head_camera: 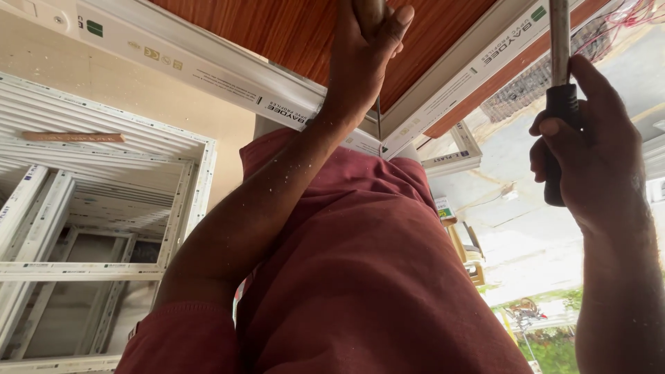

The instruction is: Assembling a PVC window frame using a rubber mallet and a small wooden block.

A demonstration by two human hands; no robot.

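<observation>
My left hand (364, 52) is raised and closed around a wooden tool handle (370, 10). Its thin dark blade (379, 119) points at the mitred corner where two white plastic window profiles (228, 79) meet. My right hand (589, 149) is at the right, gripping the black handle (560, 111) of a tool whose metal shaft (559, 34) runs out of the top of the view. The tool's head is hidden. White chips speckle my left forearm and my red shirt (360, 277).
A brown wood-grain panel (291, 28) fills the inside of the white frame. Several finished white window frames (104, 208) are stacked at the left against a beige wall. At the right are a pale floor, loose profile offcuts (454, 159) and greenery (554, 339).
</observation>
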